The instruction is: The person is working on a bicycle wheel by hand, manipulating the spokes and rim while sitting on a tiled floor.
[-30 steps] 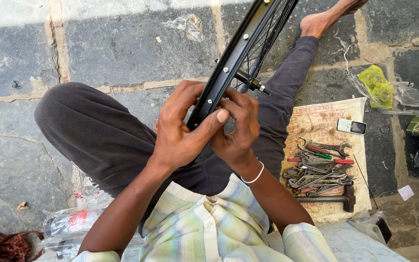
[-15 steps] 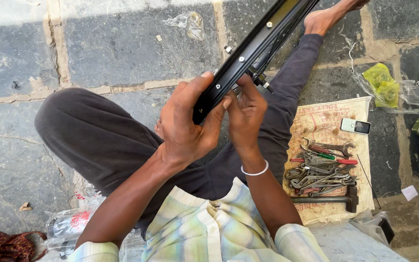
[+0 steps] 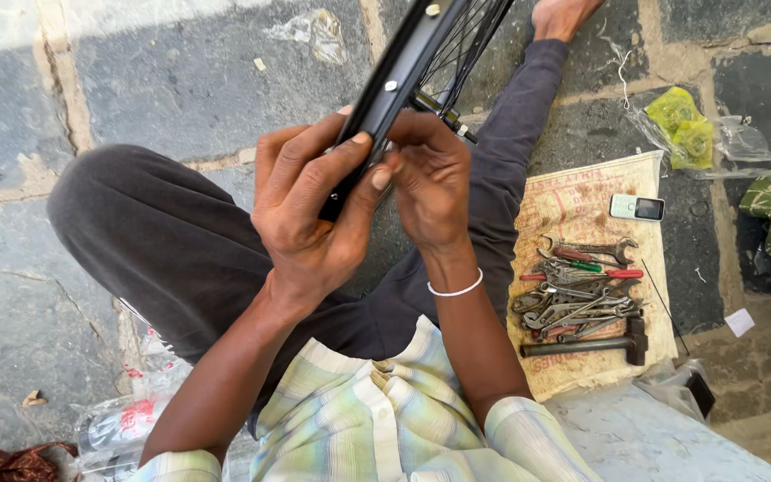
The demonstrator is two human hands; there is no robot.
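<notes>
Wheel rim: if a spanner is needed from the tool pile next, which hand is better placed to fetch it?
Probably the right hand. The tool pile lies on the sack on its side. The left hand wraps the black wheel rim and seems to carry it, so it should keep holding.

A black bicycle wheel rim (image 3: 403, 76) runs slantwise from the upper middle of the view down toward the person's lap, turned edge-on so its flat inner band faces up. Small round holes dot that band. Thin dark spokes (image 3: 466, 45) fan off its right side toward the top edge. The rim's lower end is wrapped by the left hand (image 3: 310, 210), and the right hand (image 3: 430, 183) pinches just beside it.
</notes>
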